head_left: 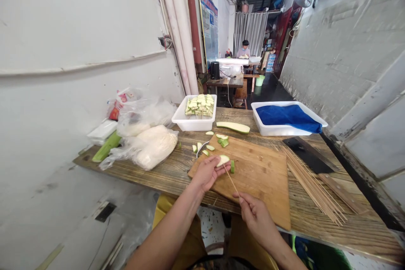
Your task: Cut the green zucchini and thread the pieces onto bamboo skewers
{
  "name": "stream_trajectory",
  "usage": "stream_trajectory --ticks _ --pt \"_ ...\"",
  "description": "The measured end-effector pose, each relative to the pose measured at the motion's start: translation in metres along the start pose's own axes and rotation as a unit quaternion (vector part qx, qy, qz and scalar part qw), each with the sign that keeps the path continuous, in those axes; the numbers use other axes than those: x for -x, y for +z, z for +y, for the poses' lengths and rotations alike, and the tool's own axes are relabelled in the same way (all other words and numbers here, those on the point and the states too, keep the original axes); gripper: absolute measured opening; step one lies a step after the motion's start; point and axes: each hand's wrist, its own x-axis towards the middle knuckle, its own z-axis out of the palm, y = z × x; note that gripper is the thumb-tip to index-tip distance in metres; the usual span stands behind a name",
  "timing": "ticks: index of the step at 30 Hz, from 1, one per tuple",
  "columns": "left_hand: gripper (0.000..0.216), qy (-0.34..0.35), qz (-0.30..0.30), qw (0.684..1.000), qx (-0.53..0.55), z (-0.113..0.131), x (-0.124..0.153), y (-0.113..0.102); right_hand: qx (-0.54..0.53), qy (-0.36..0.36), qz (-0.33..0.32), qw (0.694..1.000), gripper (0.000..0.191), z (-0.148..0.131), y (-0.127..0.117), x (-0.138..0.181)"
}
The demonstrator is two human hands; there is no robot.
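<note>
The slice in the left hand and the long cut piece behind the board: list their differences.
The slice is short; the long cut piece is far longer. The slice is in the left hand, at the end of a skewer held by the right hand; the long cut piece lies on the table. Both show pale flesh edged with green.

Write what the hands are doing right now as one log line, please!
left hand: holding pale slice | right hand: gripping stick | stick end: at slice | beneath: cutting board

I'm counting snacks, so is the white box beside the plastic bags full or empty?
Not empty: the white box holds piled, skewered vegetable slices. I cannot tell how deep they go.
</note>
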Motion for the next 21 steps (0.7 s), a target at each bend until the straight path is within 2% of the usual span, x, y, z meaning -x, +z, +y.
stream_trajectory --ticks 4,8,12,21 --pt "0.01 -0.012 0.0 1.0 0.015 0.001 -0.001 0.002 -0.038 0.006 -0.004 0.999 0.05 0.006 0.005 -0.005" --pt "0.009 -0.025 0.031 0.997 0.065 0.001 -0.006 0.006 -0.074 0.007 -0.005 0.997 0.046 0.008 0.012 -0.009" --pt "0.014 0.013 0.058 0.995 0.077 -0.007 -0.01 0.013 -0.062 -0.003 0.017 0.998 0.042 0.007 0.018 -0.01" --pt "0.011 0.037 0.047 0.997 0.049 -0.015 -0.011 0.012 -0.042 -0.009 0.056 0.998 0.045 0.012 0.025 -0.011"
